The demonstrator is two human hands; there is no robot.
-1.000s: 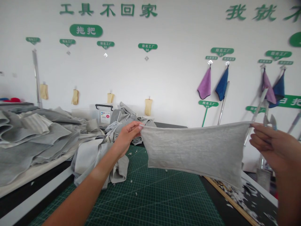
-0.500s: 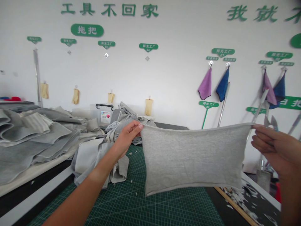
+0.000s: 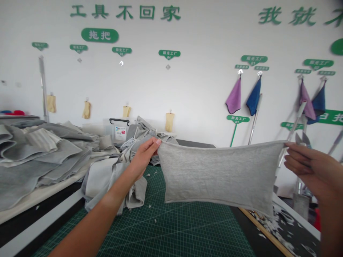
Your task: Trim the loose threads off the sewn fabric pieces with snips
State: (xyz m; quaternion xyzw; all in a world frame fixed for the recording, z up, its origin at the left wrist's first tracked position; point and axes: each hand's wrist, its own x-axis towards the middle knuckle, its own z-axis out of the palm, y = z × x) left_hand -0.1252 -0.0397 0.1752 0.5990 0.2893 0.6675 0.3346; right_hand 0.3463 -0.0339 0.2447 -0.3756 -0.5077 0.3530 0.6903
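Note:
A rectangular piece of grey fabric [image 3: 219, 175] hangs stretched between my two hands above the green cutting mat [image 3: 187, 228]. Its upper left corner is pinched between the thumb and fingers of my left hand [image 3: 146, 155]. My right hand [image 3: 311, 164] grips the upper right corner with closed fingers. Two pointed metal blades of thread snips [image 3: 303, 139] stick up from behind that same hand; their handle is hidden by it. The fabric's lower edge hangs free, clear of the mat, and curves slightly.
Grey fabric pieces [image 3: 53, 153] are heaped on the left, some loose ones [image 3: 104, 175] lying on the mat. A clear lidded box [image 3: 118, 130] stands behind. At right are a wooden strip [image 3: 265, 232], scissors [image 3: 285, 216] and scraps. Gloves, cloths and poles line the wall.
Both hands have shifted slightly left with the fabric. Its lower left corner has swung up, and the snips' blades show more clearly.

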